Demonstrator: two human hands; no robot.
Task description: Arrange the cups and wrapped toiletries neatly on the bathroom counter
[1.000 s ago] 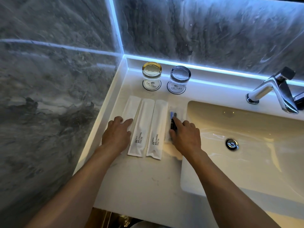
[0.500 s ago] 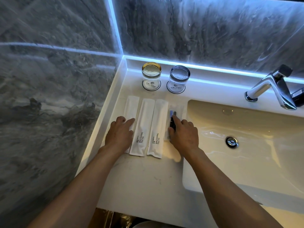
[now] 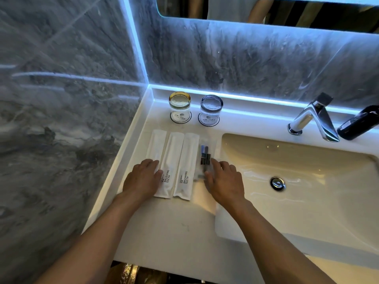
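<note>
Since the earlier frames the view is tilted upward, so that a mirror edge is now seen at the top and a black object is seen beside the tap; the right hand is drawn back a little along the clear packet.

The left hand is laid flat, fingers extended and together, on the near end of the leftmost white packet; nothing is gripped. The right hand is likewise laid open and flat, palm down, with its fingertips on the near part of the clear packet, which holds a dark item; no grip is made.

Two further white packets, marked "BRUSHING TEETH", are laid between the hands. All four packets are set side by side on the counter, lengthwise toward the wall, just left of the sink.

Behind them, near the back wall, two cups are stood on round coasters: an amber cup to the left and a grey cup to the right, apart from each other and from the packets.
</note>
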